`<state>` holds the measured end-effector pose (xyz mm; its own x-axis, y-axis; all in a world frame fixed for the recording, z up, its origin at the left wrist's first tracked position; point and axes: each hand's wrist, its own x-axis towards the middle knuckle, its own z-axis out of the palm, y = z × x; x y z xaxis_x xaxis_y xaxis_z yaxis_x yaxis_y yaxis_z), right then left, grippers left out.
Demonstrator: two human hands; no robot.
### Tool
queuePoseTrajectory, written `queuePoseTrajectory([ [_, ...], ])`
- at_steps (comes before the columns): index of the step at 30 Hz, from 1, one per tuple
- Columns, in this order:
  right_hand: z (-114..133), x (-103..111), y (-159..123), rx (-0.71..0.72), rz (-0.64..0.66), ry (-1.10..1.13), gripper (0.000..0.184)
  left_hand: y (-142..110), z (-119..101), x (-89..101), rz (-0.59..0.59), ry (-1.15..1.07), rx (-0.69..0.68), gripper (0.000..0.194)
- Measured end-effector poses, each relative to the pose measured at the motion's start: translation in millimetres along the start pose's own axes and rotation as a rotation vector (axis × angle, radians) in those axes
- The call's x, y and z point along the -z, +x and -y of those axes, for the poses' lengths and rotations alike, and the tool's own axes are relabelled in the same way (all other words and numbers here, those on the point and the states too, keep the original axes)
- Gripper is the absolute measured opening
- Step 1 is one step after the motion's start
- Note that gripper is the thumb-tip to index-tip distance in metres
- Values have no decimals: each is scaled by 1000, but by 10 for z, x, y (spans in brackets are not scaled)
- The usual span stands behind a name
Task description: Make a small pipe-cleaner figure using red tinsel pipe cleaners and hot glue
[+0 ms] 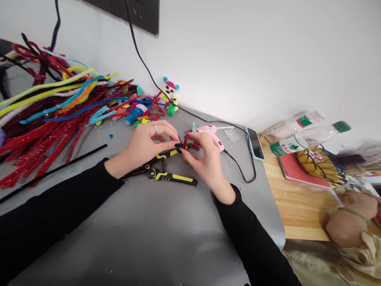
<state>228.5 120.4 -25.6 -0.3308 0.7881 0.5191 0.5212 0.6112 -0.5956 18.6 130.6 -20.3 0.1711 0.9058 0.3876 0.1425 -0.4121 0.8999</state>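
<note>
- so a short red tinsel strip [186,140] can be spotted around the middle of the frame, raised a bit above the grey table [154,226], right where the fingertips come together
- it's got by the right hand [208,159]: looks pinched between thumb and index finger, so that grip is read as grasping
- the left hand [154,137] is brought in from the left, thumb and fingertips bunched up at the strip's left edge; whether anything is nipped in that grip is hidden, tbh
- the relation that matters, imo: the strip is placed just right of the left fingertips and right up against the right ones, so the right hand is nearer
- long axis is seen running roughly up and down the frame, more or less across the line between both hands, top end pointed at the upper edge; lower end is covered by fingers
- more red tinsel [195,145] is seen just right of it, but whether it's joined on can't be made out
- black-and-yellow pliers [175,178] are laid just below, handles spread toward the right
</note>
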Motion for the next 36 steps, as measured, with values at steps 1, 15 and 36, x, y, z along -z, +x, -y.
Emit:
queuePoseTrajectory([
  [1, 1, 3, 0, -5, 19, 14, 23, 5, 8, 1, 3, 10, -30, 23],
  [15, 24, 13, -15, -136, 113, 229, 24, -7, 49, 35, 105, 125, -111, 32],
  [36, 62, 6, -16, -189, 93, 291, 11, -31, -30, 18, -30, 32, 45, 8],
])
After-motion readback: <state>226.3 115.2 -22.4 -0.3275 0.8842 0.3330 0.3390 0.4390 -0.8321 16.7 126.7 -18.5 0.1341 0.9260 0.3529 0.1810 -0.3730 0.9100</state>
